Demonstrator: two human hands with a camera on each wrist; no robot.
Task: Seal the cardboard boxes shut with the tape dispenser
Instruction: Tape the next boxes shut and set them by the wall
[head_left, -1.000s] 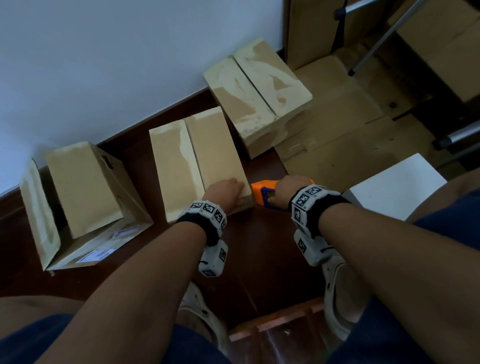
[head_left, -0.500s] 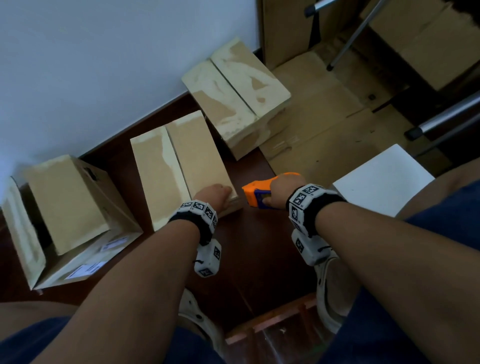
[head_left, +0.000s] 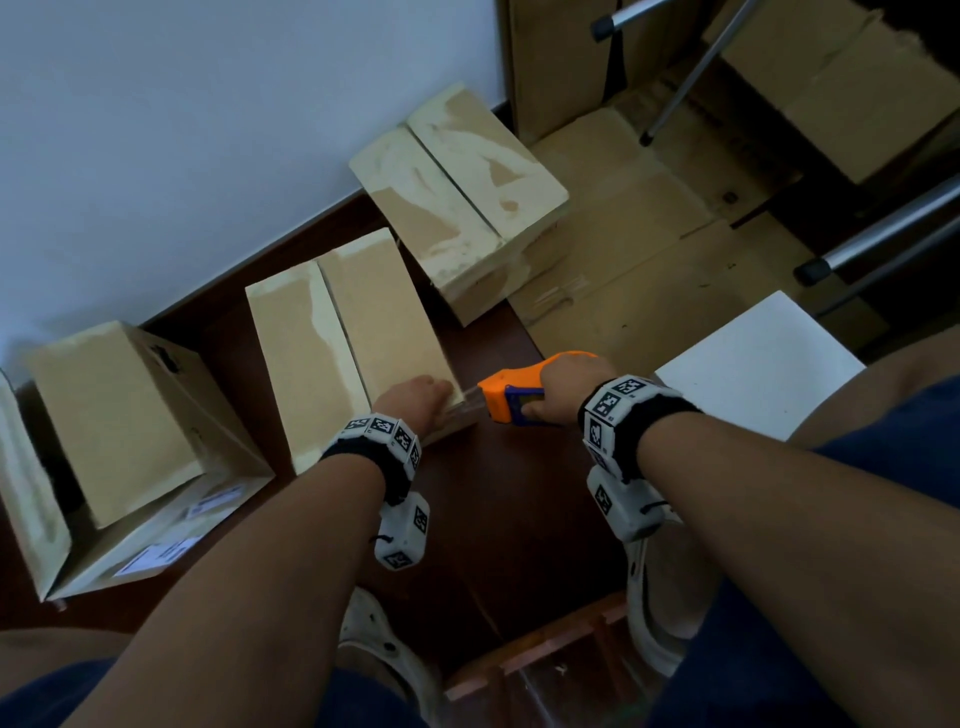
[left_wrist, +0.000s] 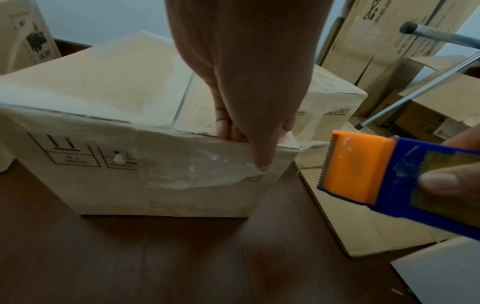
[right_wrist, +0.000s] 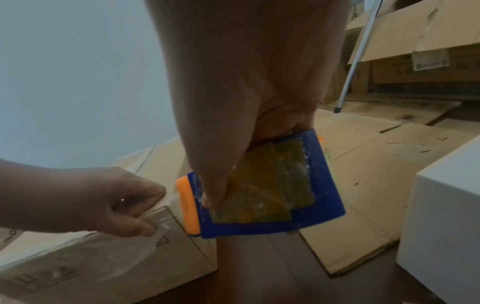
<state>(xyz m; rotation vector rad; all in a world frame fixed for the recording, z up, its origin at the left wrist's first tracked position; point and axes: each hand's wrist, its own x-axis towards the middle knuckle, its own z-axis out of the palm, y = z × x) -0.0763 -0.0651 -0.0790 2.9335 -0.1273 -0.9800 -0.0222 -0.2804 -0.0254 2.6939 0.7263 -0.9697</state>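
Note:
The middle cardboard box (head_left: 353, 343) lies on the dark floor with its two top flaps closed. My left hand (head_left: 415, 397) grips its near right corner, thumb down the front face (left_wrist: 262, 162), pinning the end of a clear tape strip (right_wrist: 161, 224) there. My right hand (head_left: 566, 384) grips the orange and blue tape dispenser (head_left: 511, 395) just right of that corner, toothed edge (left_wrist: 327, 160) facing the box. A short strip of tape (head_left: 467, 402) runs from dispenser to corner. A second closed box (head_left: 457, 192) sits further back right.
An open box (head_left: 119, 431) lies tipped at the left by the white wall. A white box (head_left: 753, 364) stands at the right. Flattened cardboard (head_left: 623, 249) covers the floor beyond, with tripod legs (head_left: 691, 73) and stacked boxes behind. My feet are below the hands.
The dispenser has drawn a little to the right, away from the box corner, and a short strip of tape now shows between them. My left hand stays on the corner.

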